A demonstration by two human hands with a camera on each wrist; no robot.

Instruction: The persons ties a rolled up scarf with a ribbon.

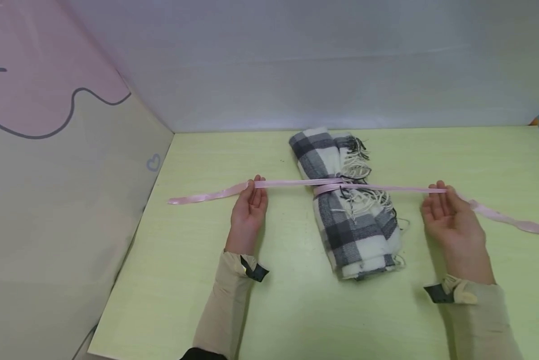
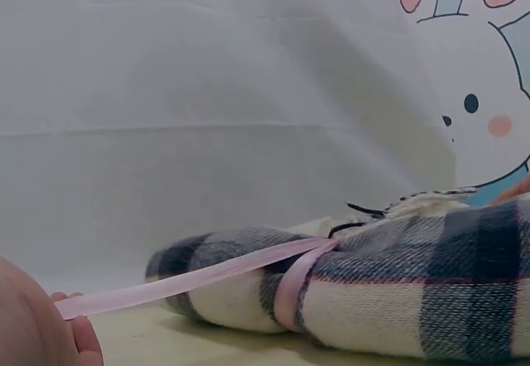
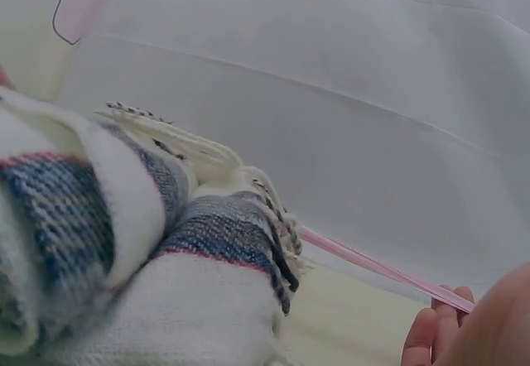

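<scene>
My left hand [image 1: 249, 206] and right hand [image 1: 449, 212] each pinch, apparently at the fingertips, a pink ribbon [image 1: 292, 183] stretched taut around the rolled plaid scarf [image 1: 346, 210] on the green surface [image 1: 296, 300].

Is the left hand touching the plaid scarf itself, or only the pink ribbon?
Apart from the scarf. The head view shows bare table between the left hand and the plaid scarf; its fingers hold only the pink ribbon.
</scene>
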